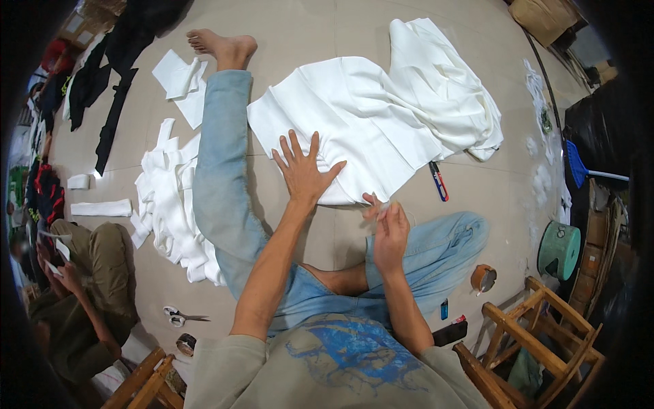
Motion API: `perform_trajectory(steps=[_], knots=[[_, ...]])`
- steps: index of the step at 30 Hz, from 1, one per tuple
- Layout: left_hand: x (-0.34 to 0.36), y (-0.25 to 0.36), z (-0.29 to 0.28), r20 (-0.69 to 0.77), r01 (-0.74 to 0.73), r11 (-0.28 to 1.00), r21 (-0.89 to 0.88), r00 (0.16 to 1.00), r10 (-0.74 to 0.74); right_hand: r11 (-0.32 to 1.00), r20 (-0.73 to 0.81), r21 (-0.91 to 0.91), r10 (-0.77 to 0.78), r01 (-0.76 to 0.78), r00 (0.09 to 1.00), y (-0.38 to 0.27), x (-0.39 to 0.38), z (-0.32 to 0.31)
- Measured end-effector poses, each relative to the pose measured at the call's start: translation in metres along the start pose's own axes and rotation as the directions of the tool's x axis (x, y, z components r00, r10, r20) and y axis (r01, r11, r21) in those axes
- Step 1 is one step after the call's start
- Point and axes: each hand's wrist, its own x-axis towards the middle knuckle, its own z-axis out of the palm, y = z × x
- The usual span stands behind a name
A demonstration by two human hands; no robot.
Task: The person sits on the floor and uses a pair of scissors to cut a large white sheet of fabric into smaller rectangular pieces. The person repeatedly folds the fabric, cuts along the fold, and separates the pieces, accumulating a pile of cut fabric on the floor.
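Observation:
A large piece of white fabric (347, 116) lies spread on the floor between my legs, its far right part heaped in loose folds. My left hand (300, 167) rests open on its near left part, fingers spread and palm down. Just off the near edge of the cloth, my right hand (390, 238) is closed in a pinch. Something thin and pale, like a thread, shows at its fingertips, too fine to make out surely. A red and black utility knife (439, 181) lies beside the fabric's right edge.
White cloth strips (167, 204) are piled left of my leg, near scissors (184, 317) and a tape roll (185, 343). At right are a wooden stool (538, 327), a green round container (560, 250), a lighter (444, 309) and a brown cup (483, 278). Another person (88, 286) sits at left.

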Motion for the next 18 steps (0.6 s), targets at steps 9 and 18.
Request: perform_trajectory(steps=[9, 18], knots=[[0.007, 0.01, -0.005, -0.001, 0.025, 1.0, 0.005, 1.0, -0.025, 0.913, -0.124, 0.236, 0.369, -0.334, 0.921, 0.014, -0.035, -0.046], [0.004, 0.007, -0.007, -0.029, 0.018, 1.0, -0.01, 0.999, -0.018, 0.926, -0.1, 0.186, 0.35, -0.328, 0.931, -0.055, -0.131, -0.126]])
